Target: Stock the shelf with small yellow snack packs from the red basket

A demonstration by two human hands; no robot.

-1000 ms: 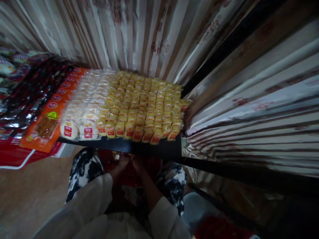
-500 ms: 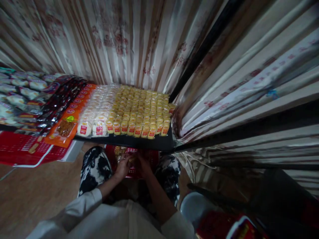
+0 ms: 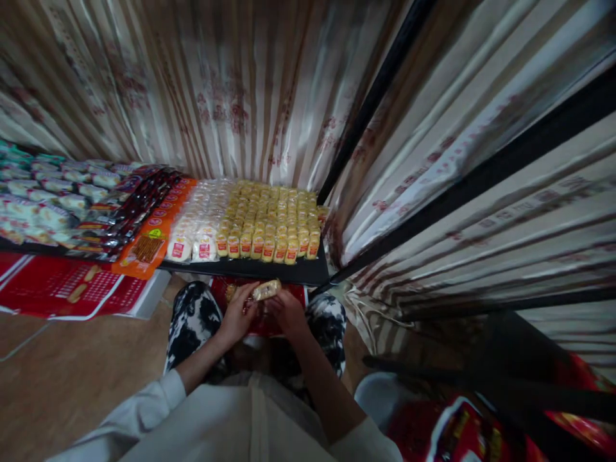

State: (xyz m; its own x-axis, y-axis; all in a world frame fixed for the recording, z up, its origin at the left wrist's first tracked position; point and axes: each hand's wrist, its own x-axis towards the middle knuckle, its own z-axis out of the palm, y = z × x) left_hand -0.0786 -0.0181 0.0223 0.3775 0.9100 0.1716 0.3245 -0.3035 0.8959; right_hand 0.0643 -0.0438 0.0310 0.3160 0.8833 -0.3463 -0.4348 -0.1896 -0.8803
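Observation:
Between my two hands is a small yellowish wrapped snack [image 3: 267, 290], lifted just in front of the shelf edge. My left hand [image 3: 239, 312] has its fingers closed on the snack's left end. At the other end, my right hand [image 3: 290, 310] grips it with bent fingers. Below them, between my knees, sits a red basket [image 3: 262, 327] with some wrapped pieces at its left side, mostly hidden by my hands. On the dark shelf [image 3: 298, 274], rows of yellow wrapped snacks [image 3: 269, 221] stand closely packed, beside white round packets [image 3: 199, 221].
Orange pretzel packets [image 3: 149, 247], dark shiny packets [image 3: 137, 208] and white packets [image 3: 62, 192] continue along the shelf leftward. A red bag [image 3: 58, 289] hangs below it. Patterned curtains [image 3: 216, 96] and black poles [image 3: 462, 186] surround the shelf. A pale bucket [image 3: 378, 394] stands at lower right.
My hands have risen slightly, bringing the wrapped snack up from over the basket into clearer sight. The camera view has shifted a little, moving the shelf's left part rightward.

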